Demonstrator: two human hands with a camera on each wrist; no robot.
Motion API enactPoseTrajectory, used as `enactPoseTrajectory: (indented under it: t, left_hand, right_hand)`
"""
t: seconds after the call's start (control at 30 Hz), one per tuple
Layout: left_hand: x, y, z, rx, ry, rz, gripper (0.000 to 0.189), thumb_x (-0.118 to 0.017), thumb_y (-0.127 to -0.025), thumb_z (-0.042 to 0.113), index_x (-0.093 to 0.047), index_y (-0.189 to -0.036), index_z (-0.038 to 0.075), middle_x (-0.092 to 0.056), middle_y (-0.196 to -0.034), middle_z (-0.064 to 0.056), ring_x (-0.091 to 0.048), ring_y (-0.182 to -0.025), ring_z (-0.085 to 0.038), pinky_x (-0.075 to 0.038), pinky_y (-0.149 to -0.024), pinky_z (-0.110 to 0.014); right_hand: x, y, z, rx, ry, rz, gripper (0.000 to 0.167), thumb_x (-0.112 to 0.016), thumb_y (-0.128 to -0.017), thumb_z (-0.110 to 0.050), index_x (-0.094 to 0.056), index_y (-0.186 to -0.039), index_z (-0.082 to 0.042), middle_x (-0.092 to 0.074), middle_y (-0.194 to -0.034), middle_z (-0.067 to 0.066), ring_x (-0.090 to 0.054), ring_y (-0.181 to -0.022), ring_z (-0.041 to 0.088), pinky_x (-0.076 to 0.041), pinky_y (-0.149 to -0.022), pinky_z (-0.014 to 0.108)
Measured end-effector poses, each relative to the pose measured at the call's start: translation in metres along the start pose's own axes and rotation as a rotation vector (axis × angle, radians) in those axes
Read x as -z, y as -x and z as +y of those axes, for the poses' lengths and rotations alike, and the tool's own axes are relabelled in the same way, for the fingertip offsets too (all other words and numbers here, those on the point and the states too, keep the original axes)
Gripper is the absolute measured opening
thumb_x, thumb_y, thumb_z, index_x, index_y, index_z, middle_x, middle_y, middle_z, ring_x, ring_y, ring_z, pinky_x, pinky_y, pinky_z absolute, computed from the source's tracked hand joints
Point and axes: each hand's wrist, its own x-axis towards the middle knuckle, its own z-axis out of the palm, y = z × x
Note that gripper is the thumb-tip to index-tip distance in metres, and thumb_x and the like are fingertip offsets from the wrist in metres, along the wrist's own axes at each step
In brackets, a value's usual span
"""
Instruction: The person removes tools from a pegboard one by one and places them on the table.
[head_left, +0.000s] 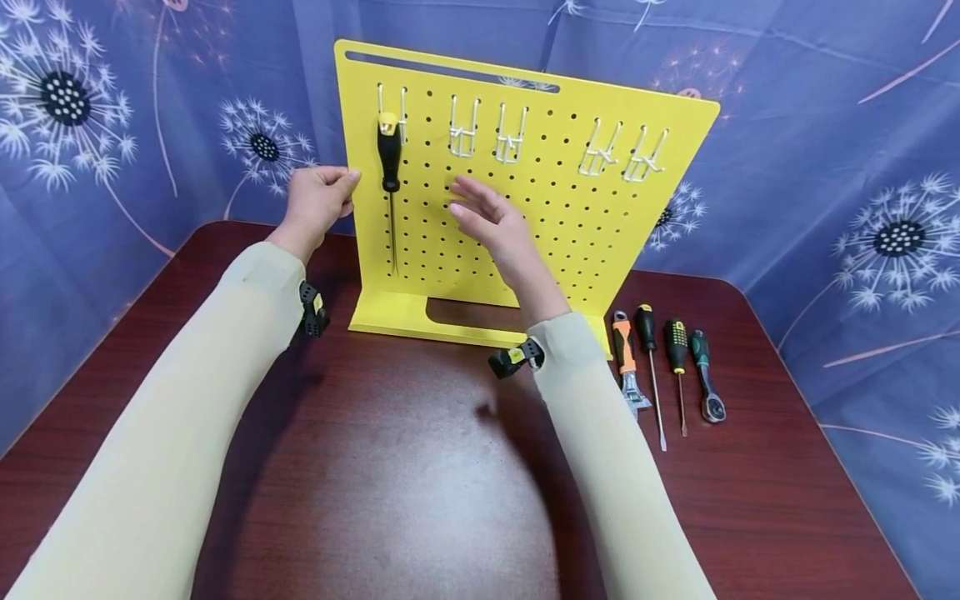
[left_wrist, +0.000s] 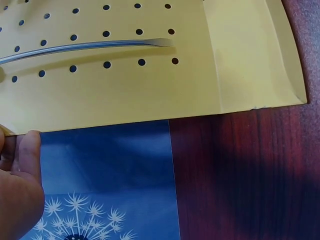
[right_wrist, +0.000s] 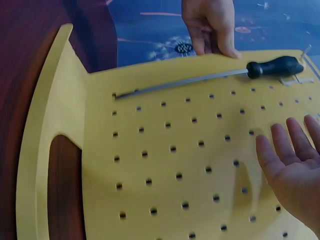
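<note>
A yellow pegboard [head_left: 660, 108] stands upright on the table. My left hand [head_left: 315, 204] pinches its left edge between thumb and fingers; the left wrist view shows these fingertips [left_wrist: 33, 150] at the board's rim. From the upper-left hook hangs a screwdriver [head_left: 389, 154] with a black handle and yellow cap, its shaft pointing down. My right hand [head_left: 498, 229] is held in front of the board's middle, right of the screwdriver, fingers extended and holding nothing. In the right wrist view, the screwdriver [right_wrist: 277, 66] lies between both hands, touched by neither.
Several white wire hooks [head_left: 510, 142] line the board's upper part. Right of the board, an orange-handled adjustable wrench [head_left: 624, 346], a long screwdriver [head_left: 652, 367], a shorter screwdriver [head_left: 677, 350] and a green-handled ratchet [head_left: 703, 362] lie on the dark table [head_left: 420, 467]. A patterned blue curtain [head_left: 787, 150] hangs behind.
</note>
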Motion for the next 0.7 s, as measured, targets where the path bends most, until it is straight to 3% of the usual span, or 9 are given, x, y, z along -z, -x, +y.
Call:
enactPoseTrajectory:
  t: [0.2, 0.47, 0.7]
  left_hand:
    - [0.000, 0.001, -0.001, -0.020, 0.005, -0.003, 0.036, -0.062, -0.103, 0.024, -0.065, -0.068, 0.019, -0.044, -0.060, 0.010, -0.043, -0.063, -0.006, -0.045, -0.060, -0.015]
    - [0.002, 0.001, -0.002, -0.010, -0.003, 0.002, 0.037, -0.062, -0.103, 0.025, -0.063, -0.066, 0.019, -0.045, -0.060, 0.009, -0.043, -0.062, -0.006, -0.045, -0.062, -0.015]
    - [0.000, 0.000, -0.001, -0.023, -0.003, 0.003, 0.035, -0.063, -0.103, 0.024, -0.065, -0.068, 0.019, -0.045, -0.059, 0.009, -0.043, -0.059, -0.006, -0.044, -0.060, -0.016]
  right_hand:
    - [-0.020, -0.012, -0.001, 0.004, -0.058, 0.028, 0.056, -0.060, -0.101, -0.007, -0.043, -0.154, -0.007, -0.047, -0.159, 0.008, -0.048, -0.146, 0.023, -0.044, -0.119, 0.034]
    - [-0.056, -0.022, 0.000, 0.059, -0.139, 0.224, 0.046, -0.067, -0.098, -0.005, -0.055, -0.142, 0.000, -0.060, -0.145, 0.017, -0.059, -0.135, 0.028, -0.053, -0.106, 0.024]
    - [-0.071, -0.031, 0.002, 0.028, -0.131, 0.255, 0.044, -0.071, -0.096, -0.008, -0.059, -0.138, -0.002, -0.064, -0.141, 0.014, -0.062, -0.130, 0.022, -0.053, -0.102, 0.018]
